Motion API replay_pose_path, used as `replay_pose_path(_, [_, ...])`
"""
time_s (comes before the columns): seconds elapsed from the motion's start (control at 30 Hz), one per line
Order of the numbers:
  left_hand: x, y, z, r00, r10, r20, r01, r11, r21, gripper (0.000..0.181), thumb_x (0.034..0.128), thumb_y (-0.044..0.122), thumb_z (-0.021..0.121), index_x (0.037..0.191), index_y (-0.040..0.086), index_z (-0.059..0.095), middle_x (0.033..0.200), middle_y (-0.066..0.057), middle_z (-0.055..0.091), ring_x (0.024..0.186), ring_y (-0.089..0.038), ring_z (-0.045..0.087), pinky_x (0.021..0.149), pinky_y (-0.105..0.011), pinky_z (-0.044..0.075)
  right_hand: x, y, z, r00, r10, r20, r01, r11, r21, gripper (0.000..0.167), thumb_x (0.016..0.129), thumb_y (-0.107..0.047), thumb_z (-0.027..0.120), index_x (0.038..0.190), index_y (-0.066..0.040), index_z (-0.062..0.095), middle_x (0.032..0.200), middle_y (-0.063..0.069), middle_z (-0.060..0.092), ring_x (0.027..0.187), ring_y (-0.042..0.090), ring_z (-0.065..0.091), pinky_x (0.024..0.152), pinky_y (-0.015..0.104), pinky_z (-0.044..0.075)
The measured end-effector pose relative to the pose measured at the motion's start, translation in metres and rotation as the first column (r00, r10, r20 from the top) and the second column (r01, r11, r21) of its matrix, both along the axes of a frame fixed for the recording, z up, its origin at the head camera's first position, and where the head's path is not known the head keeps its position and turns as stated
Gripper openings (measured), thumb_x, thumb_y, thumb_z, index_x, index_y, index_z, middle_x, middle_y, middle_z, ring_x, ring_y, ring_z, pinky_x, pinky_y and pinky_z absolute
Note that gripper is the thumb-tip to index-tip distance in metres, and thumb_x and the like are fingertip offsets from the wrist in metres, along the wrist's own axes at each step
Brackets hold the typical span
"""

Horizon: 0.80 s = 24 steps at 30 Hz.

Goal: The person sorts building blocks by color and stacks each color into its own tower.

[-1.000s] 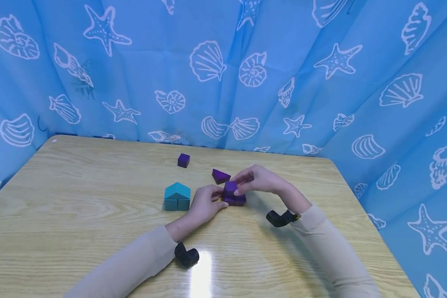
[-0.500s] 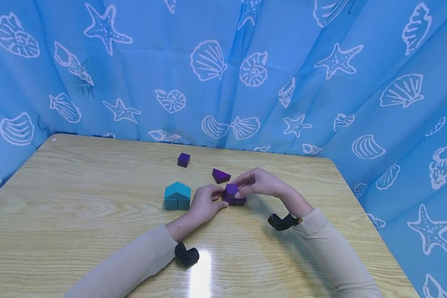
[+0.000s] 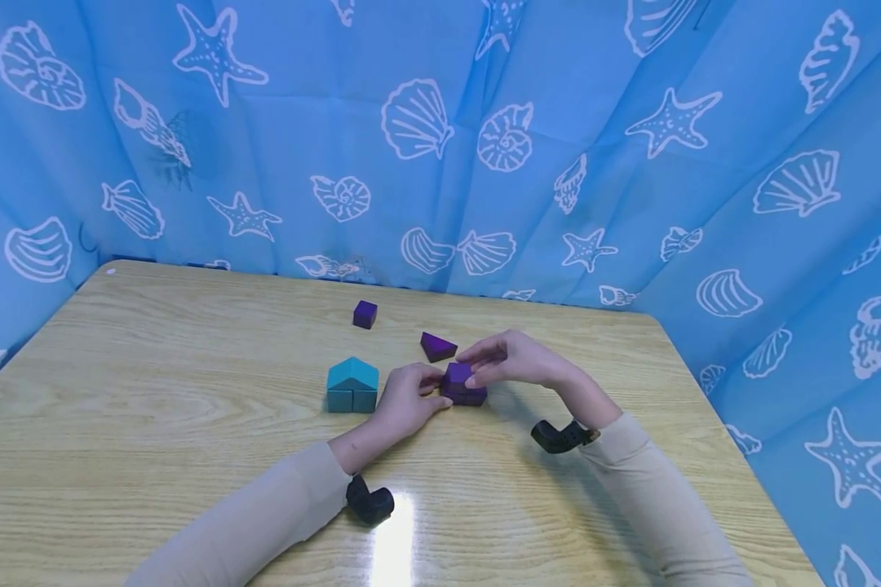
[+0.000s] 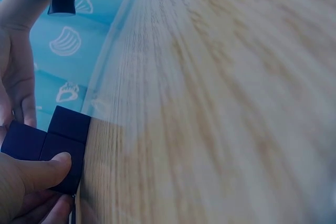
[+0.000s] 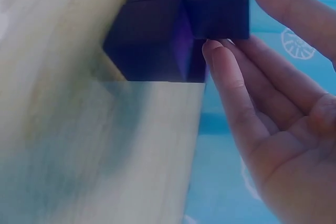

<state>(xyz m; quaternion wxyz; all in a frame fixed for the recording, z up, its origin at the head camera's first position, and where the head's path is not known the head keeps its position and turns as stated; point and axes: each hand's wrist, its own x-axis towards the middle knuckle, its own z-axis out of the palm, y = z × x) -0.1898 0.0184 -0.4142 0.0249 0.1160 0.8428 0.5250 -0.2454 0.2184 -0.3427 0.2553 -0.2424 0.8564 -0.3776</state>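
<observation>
Two purple cubes (image 3: 473,398) sit side by side on the table, and a third purple cube (image 3: 457,372) rests on top of them. My left hand (image 3: 404,401) pinches the lower left cube (image 4: 59,146), its thumb flat on the near face. From the right, my right hand (image 3: 517,359) holds the upper cube (image 5: 218,11) between thumb and fingers. In the right wrist view the lower right cube (image 5: 144,40) stands below it, free of the fingers. Just behind the stack lies a purple triangular block (image 3: 437,347).
Left of my left hand stands a small teal block house (image 3: 352,387), a triangular roof over two cubes. Another purple cube (image 3: 365,315) is farther back on the wooden table (image 3: 191,367). A blue shell-patterned curtain (image 3: 301,122) hangs behind and to the right.
The upper cube has come down slightly in my right hand onto the lower pair. My left hand keeps its grip. The head view has shifted a little.
</observation>
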Motion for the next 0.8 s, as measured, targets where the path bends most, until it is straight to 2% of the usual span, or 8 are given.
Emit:
replay_pose_path(0.23, [0.001,-0.001,0.000,1.000,-0.004,0.003,0.004,1.000,0.010,0.039,0.0813,0.004,0.075,0.118,-0.003,0.064,0.120,-0.018,0.064,0.108,-0.028,0.065,0.091,-0.033,0.056,-0.009,-0.004,0.013,1.000,-0.022,0.017,0.022,1.000,-0.012,0.049,0.085,-0.021,0.073,0.129,-0.002,0.059,0.127,0.014,0.063,0.113,0.024,0.063,0.098,0.037,0.053])
replay_pose_path(0.43, [-0.001,0.000,0.002,1.000,-0.019,-0.001,0.020,0.999,0.033,0.038,0.0816,0.003,0.074,0.118,-0.005,0.064,0.119,-0.019,0.064,0.108,-0.029,0.065,0.091,-0.034,0.056,-0.025,-0.019,0.024,0.998,-0.066,0.022,0.067,0.998,-0.022,0.046,0.087,-0.023,0.071,0.129,-0.006,0.060,0.129,0.012,0.062,0.117,0.023,0.060,0.104,0.042,0.048])
replay_pose_path(0.67, [0.000,-0.001,0.001,1.000,-0.017,0.007,0.017,0.999,0.027,0.039,0.0821,0.004,0.074,0.119,-0.004,0.063,0.120,-0.019,0.064,0.109,-0.028,0.064,0.092,-0.033,0.056,-0.047,-0.047,0.036,0.985,-0.170,-0.027,0.170,0.985,-0.012,0.039,0.086,-0.032,0.072,0.122,-0.015,0.067,0.121,0.004,0.067,0.120,0.021,0.057,0.107,0.043,0.045])
replay_pose_path(0.8, [0.000,-0.001,0.000,1.000,-0.022,-0.013,0.022,0.999,0.030,0.039,0.0811,0.003,0.075,0.118,-0.006,0.064,0.117,-0.021,0.065,0.108,-0.029,0.065,0.091,-0.032,0.056,-0.059,-0.067,0.039,0.977,-0.210,-0.037,0.209,0.978,-0.011,0.039,0.088,-0.034,0.070,0.121,-0.014,0.066,0.119,0.006,0.068,0.115,0.025,0.060,0.105,0.044,0.046])
